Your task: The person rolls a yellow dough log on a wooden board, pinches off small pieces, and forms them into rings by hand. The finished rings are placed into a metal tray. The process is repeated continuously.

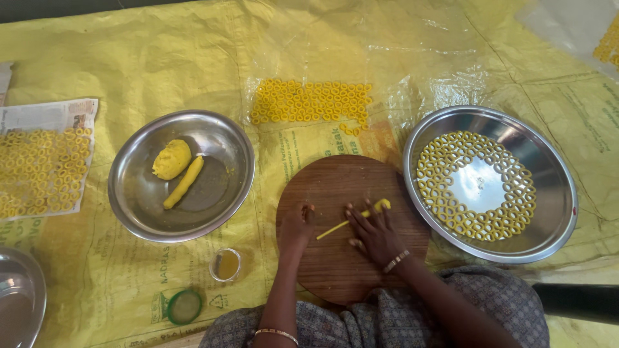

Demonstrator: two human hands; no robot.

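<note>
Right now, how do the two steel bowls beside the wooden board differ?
The left bowl holds a yellow dough lump and a dough roll; the right bowl holds many small dough rings laid in a wide band around its bare middle. The right bowl looks larger than the left bowl. Both are round, shiny steel, resting on the yellow sheet.

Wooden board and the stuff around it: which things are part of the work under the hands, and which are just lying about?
In use:
left hand
right hand
dough strand
wooden board
dough bowl
ring plate
rings on plastic sheet
rings on newspaper

Lying about:
small glass
green lid
empty steel bowl
</note>
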